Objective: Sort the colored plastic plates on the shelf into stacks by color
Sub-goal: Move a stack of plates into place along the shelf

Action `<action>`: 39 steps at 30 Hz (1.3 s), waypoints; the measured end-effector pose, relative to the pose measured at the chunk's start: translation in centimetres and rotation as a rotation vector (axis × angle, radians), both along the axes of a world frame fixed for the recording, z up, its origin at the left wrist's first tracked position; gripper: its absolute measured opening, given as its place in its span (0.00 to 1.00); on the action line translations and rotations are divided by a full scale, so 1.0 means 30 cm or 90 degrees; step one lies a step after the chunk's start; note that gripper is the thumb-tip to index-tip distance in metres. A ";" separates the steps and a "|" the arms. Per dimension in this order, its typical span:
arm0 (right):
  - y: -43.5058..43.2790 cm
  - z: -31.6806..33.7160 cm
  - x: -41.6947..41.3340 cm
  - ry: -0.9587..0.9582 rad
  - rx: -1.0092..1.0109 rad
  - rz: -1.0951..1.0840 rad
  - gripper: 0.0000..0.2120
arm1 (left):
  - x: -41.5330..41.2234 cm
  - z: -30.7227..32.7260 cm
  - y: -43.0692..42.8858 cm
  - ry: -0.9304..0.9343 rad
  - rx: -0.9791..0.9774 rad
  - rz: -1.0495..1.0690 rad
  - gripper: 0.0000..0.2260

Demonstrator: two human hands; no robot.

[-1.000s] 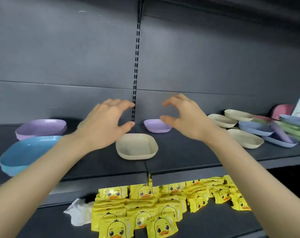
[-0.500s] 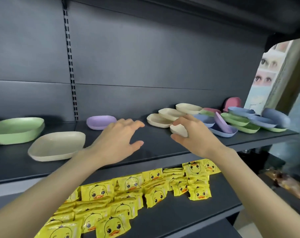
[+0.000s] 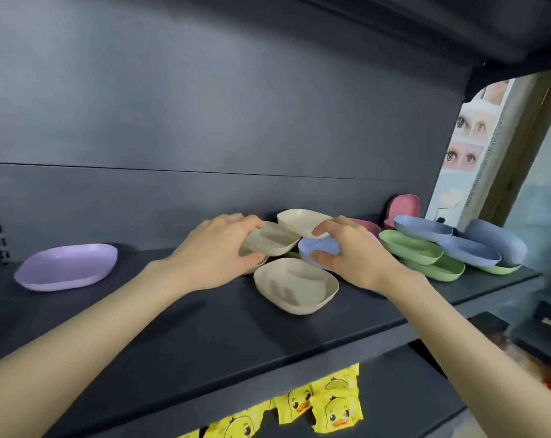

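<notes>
My left hand (image 3: 218, 249) grips the left edge of a beige plate (image 3: 272, 240) lying on the dark shelf (image 3: 173, 324). My right hand (image 3: 350, 252) curls round a light blue plate (image 3: 320, 248), the thumb under its rim and the fingers over it. Another beige plate (image 3: 301, 221) sits behind them, and a third beige plate (image 3: 296, 286) lies in front, free of both hands. A purple plate (image 3: 67, 267) rests alone at the left. At the right, green plates (image 3: 410, 251), blue plates (image 3: 466, 245) and pink plates (image 3: 403, 208) lie mixed in a heap.
The shelf's back panel (image 3: 220, 121) rises close behind the plates. Yellow duck packets (image 3: 324, 406) lie on the lower shelf below the front edge. A poster with eyes (image 3: 466, 137) hangs past the shelf's right end.
The view has swung right toward the mixed plates. Both hands reached forward from above the shelf front; the left took hold of a beige plate and the right a light blue one.
</notes>
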State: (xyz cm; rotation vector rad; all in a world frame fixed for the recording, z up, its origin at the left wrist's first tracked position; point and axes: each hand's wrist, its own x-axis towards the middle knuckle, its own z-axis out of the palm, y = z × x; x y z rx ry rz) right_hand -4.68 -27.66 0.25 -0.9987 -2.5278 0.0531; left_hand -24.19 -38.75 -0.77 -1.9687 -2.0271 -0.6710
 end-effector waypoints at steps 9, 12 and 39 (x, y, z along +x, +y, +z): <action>0.429 0.014 -0.102 -0.014 -0.062 0.034 0.23 | -0.123 -0.023 0.386 -0.076 -0.113 0.075 0.25; 0.560 0.020 -0.124 -0.036 -0.094 0.046 0.25 | -0.162 -0.047 0.481 -0.092 -0.145 0.116 0.29; 1.006 -0.029 -0.260 -0.019 -0.374 0.144 0.24 | -0.260 -0.088 0.699 -0.369 -0.179 0.244 0.30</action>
